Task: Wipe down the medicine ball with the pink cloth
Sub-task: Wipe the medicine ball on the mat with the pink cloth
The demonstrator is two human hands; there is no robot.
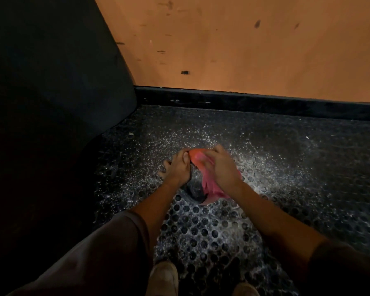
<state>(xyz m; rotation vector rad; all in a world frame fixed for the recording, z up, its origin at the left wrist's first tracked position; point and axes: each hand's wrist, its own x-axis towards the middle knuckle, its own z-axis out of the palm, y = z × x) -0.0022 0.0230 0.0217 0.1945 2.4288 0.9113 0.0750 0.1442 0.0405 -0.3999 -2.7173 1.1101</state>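
Medicine ball point(195, 186) sits on the holey rubber floor mat point(201, 231), out from the orange wall point(244, 50) at the mat's far edge. Left hand point(176, 167) lies flat on the ball's left side, fingers spread. Right hand point(221, 167) presses the pink cloth point(209, 186) onto its top right (too blurry to tell if those fingers actually grip it).

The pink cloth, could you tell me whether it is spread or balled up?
Spread: the pink cloth drapes over the medicine ball under the right hand.
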